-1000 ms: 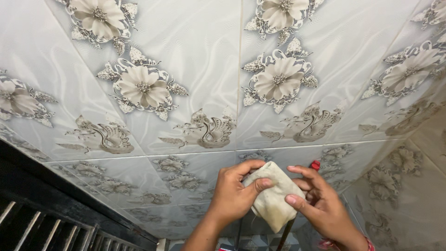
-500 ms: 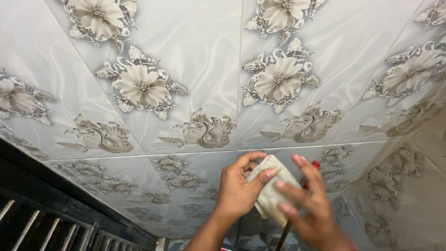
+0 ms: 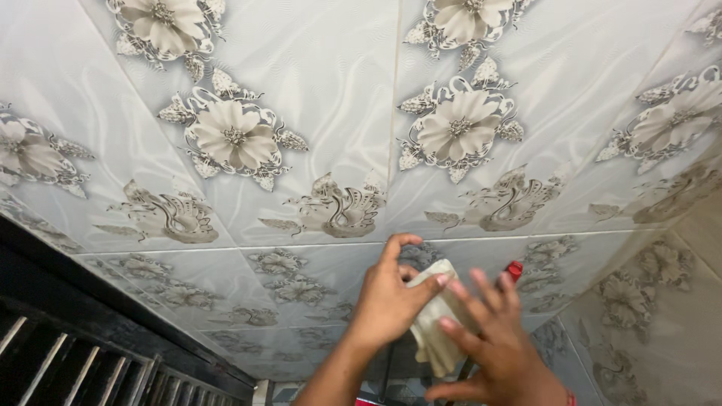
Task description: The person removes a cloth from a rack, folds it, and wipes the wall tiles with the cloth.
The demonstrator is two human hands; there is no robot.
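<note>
Both hands are working low in the view, in front of white wall tiles printed with grey flowers. The left hand is curling its thumb and fingers around the upper end of a cream cloth, pinching it. The right hand is pressing against the cloth's right side with fingers spread and mostly straight, not closed. The cloth's long axis is running roughly top to bottom between the 2 hands, touching both. A small red object is peeking just behind the right fingertips.
</note>
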